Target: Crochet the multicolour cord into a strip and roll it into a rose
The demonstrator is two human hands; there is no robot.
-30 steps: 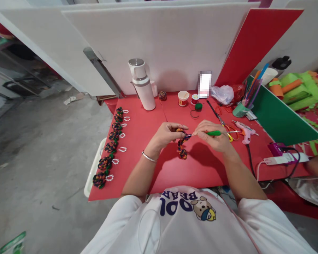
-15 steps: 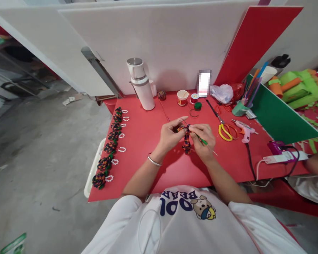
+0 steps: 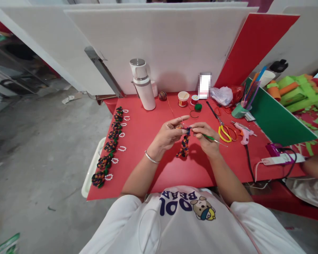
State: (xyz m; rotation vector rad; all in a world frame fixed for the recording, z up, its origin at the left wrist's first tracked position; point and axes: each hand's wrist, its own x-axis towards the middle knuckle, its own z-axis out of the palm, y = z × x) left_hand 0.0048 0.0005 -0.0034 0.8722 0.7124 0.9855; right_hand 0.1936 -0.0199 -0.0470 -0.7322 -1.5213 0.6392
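While the multicoloured crochet strip (image 3: 184,146) hangs just above the red table (image 3: 148,141) at the centre of the frame, its top end is pinched between the fingers of the left hand (image 3: 169,134), whose forefinger sticks out straight toward the right. Beside it, the right hand (image 3: 205,139) is closed around a green-handled crochet hook (image 3: 210,137), the hook's tip meeting the top of the strip and its metal tail pointing right. A thin strand of yarn runs from the work up the table to a small yarn ball (image 3: 162,95) near the back edge. To the right of the hands lie yellow-handled scissors (image 3: 224,132) and a pink glue gun (image 3: 243,132), close together. Further back stand a white flask (image 3: 143,84), a small paper cup (image 3: 183,98) and a green pot of pens (image 3: 240,109). Down the left edge of the table runs a row of finished yarn flowers (image 3: 110,146), each with a little loop of white beads (image 3: 122,149) beside it. At the right edge of the frame another person's arm (image 3: 315,165) shows beside a white power strip (image 3: 279,160).
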